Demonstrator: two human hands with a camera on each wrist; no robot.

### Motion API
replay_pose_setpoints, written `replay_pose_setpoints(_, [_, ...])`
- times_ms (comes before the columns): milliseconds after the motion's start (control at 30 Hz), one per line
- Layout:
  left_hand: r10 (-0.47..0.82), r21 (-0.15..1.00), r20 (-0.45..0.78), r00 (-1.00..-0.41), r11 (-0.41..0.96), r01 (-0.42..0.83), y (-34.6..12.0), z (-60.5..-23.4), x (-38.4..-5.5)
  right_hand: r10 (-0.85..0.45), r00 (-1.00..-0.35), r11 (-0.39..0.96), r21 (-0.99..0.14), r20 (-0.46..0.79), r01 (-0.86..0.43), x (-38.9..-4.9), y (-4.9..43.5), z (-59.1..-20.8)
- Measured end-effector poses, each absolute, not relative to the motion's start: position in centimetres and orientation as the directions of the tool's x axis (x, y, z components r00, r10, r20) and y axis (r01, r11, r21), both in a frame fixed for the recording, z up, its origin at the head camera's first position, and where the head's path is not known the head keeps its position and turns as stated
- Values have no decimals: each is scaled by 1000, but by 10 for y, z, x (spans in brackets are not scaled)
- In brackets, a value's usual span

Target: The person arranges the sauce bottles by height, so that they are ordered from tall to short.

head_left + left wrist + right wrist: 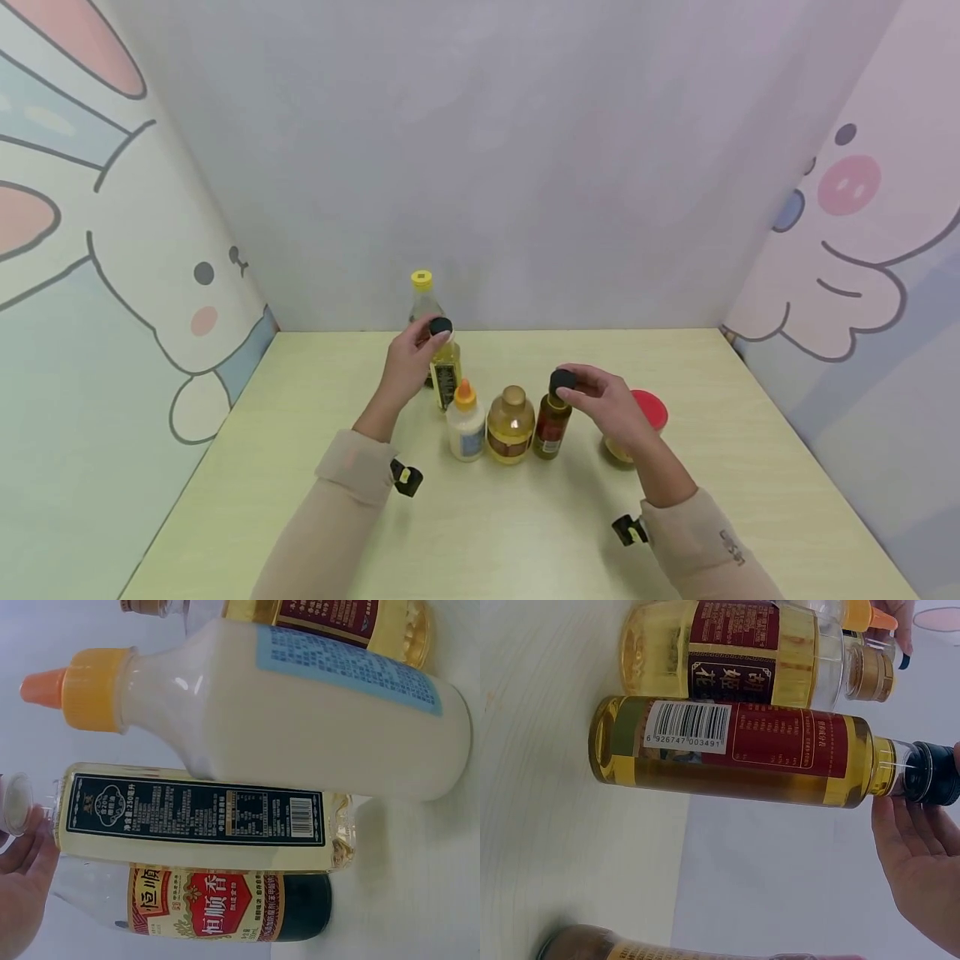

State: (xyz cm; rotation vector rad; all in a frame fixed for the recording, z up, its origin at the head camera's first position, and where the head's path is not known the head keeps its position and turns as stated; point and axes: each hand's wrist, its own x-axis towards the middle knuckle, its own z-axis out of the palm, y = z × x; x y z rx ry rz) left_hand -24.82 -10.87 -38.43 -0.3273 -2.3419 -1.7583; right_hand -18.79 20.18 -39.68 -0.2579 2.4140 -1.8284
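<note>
Edges: the table point(300, 400) meets the backdrop along a line across mid-frame; its left edge slants to lower left, its right edge to lower right. Tabletop stretches from the left edge to the bottle cluster at centre, and from the red-lidded jar point(655, 411) to the right edge. The front strip, lower centre, lies between both sleeves.

Cluster, left to right: yellow-capped bottle point(423, 298) at rear; square bottle point(446, 383) in front of it; white squeeze bottle point(467, 429); gold-capped bottle point(511, 427); red-labelled bottle point(552, 427). Gaps among the front three are narrow.

Pose: the left hand point(406, 364), centre-left, reaches in from lower left, thumb and fingers pinching the square bottle's black cap. The right hand point(609, 406), right of centre, reaches from lower right across the jar, thumb and fingers pinching the red-labelled bottle's black cap. Base contact under the square bottle: cannot tell.
</note>
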Motion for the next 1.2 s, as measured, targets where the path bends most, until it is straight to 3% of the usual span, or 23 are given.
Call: replay_pose_setpoints(1200, [100,909,219,-971,342,240,-81,-388,-300,-189,-982,266,-962,14,-64,-187,200,-400])
